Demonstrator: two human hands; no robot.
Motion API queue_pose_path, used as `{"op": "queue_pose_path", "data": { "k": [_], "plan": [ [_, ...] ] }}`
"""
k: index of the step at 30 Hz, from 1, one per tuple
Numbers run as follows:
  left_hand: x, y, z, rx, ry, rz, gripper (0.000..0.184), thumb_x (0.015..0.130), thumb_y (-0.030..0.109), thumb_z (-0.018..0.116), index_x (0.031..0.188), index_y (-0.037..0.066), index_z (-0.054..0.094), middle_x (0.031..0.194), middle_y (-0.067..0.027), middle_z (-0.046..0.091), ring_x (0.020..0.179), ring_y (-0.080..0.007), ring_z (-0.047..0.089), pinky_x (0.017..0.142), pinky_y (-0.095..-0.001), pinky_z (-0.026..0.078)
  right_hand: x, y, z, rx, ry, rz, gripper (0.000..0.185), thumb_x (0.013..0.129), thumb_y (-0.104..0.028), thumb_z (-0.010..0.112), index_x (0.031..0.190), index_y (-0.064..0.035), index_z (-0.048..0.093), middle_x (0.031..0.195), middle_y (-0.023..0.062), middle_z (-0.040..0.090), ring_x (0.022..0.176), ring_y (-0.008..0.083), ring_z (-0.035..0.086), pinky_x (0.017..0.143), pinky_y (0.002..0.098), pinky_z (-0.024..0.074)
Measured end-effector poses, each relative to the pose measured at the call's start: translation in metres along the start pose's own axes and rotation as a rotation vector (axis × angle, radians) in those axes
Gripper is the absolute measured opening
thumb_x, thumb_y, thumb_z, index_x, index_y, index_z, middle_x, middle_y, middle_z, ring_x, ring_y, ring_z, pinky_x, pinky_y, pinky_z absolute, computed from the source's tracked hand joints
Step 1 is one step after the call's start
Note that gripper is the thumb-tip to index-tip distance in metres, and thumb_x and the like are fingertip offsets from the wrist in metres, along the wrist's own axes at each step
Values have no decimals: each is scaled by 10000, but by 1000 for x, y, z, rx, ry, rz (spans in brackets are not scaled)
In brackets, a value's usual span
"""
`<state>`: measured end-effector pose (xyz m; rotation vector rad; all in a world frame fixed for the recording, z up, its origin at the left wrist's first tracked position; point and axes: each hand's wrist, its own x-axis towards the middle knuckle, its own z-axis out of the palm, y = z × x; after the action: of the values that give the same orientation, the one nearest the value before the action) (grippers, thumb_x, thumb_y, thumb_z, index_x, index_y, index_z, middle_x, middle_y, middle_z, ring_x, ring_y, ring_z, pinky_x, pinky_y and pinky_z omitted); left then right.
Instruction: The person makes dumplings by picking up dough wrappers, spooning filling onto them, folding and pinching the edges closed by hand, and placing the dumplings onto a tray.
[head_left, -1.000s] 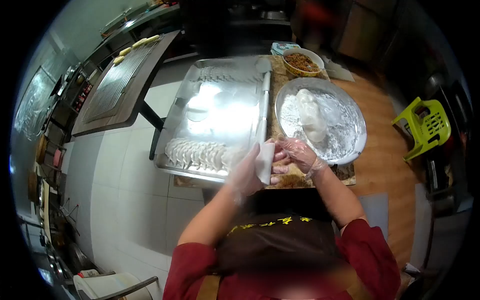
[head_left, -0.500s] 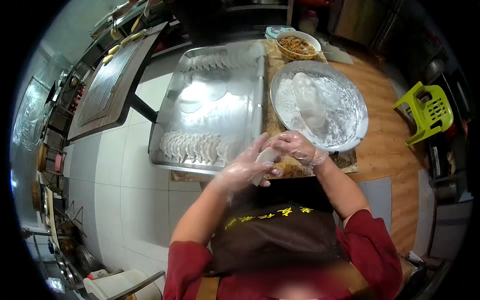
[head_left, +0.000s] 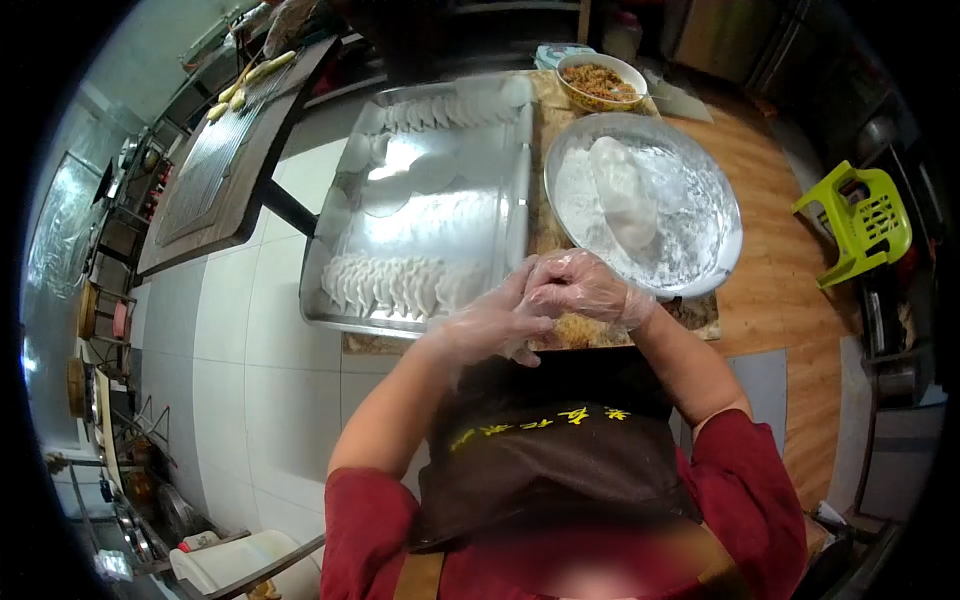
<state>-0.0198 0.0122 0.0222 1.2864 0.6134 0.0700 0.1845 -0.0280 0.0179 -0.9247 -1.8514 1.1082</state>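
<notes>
My left hand [head_left: 490, 325], in a clear plastic glove, is curled around a dumpling, which is now almost wholly hidden by the fingers. Over it my right hand [head_left: 578, 285], gloved too, has its fingers closed and pressed onto the same dumpling. Both hands meet at the near edge of the table, between a metal tray [head_left: 460, 240] and a basin [head_left: 735, 240]. A row of pleated dumplings [head_left: 385, 285] lies at the tray's near end, another row [head_left: 440, 110] at its far end. White flour and a large pale lump of dough [head_left: 622, 190] fill the basin.
Behind the basin stands a bowl [head_left: 640, 98] of brownish filling with a utensil handle at its rim. A dark table [head_left: 215, 210] with a ridged surface and yellow pieces is at the left. A green plastic chair [head_left: 860, 225] stands at the right.
My right hand has turned and closed over the dumpling, covering the pale edge that showed before. The view has shifted slightly. At the left table, the yellow pieces have changed position.
</notes>
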Motion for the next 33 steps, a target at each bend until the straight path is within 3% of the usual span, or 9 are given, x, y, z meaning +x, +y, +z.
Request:
{"op": "queue_pose_path", "data": {
  "k": [5,8,11,13,15,17,27,30,33],
  "plan": [
    [6,-2,-11,93,33,132,980,764,127,700,1517,64,77,1199,-196,562,879,-202,643,665,-304,558,-2,-5,-1,48,102,123,120,867,-104,665,910,8,670,924,74,640,834,139,599,749,295,493],
    [2,14,-12,247,16,-16,979,753,95,689,1516,57,77,1173,-200,575,866,-201,641,656,-308,553,0,-7,3,117,75,122,106,879,-76,659,933,15,668,941,74,635,900,130,596,795,275,492],
    [-9,29,-13,159,129,77,981,751,51,706,1513,51,87,1180,-187,582,902,-206,637,672,-324,554,3,6,4,-45,167,-10,104,892,-59,651,961,18,660,977,70,629,932,124,590,827,261,489],
    [-23,29,-8,-152,254,311,884,796,51,726,1506,81,200,1244,-147,560,992,-212,611,816,-320,526,2,7,10,288,471,-71,110,899,-69,647,977,9,655,1007,65,626,923,133,596,840,264,493],
    [-7,-1,-7,-107,345,415,867,793,27,731,1495,60,222,1259,-140,553,1114,-230,562,920,-321,482,2,8,16,205,501,-112,121,909,-81,641,993,5,648,1029,62,626,940,138,594,855,271,493],
    [12,-21,1,-237,390,471,759,796,45,746,1437,23,341,1324,-140,516,1169,-207,536,985,-316,450,2,16,30,389,611,89,136,918,-96,634,1012,2,643,1061,69,623,976,141,583,867,277,489],
    [11,-19,-5,214,533,485,622,809,133,754,1351,9,475,1252,-164,589,1165,-195,549,975,-317,432,-1,1,25,-199,468,-66,338,838,-260,738,1070,-34,640,1090,64,614,971,143,576,835,282,473],
    [14,-25,-5,312,616,501,655,831,141,739,1406,56,437,1236,-51,610,1112,-150,561,979,-287,449,3,-6,27,-124,432,-123,324,837,-244,737,1067,-36,645,1054,73,616,918,166,584,797,286,472],
    [16,-25,-2,282,655,485,680,784,209,776,1367,44,469,1226,-153,612,1136,-258,584,958,-332,448,7,-12,28,-164,473,-89,234,853,-194,722,1008,-31,657,1003,70,626,885,159,584,779,288,474]
  ]
}}
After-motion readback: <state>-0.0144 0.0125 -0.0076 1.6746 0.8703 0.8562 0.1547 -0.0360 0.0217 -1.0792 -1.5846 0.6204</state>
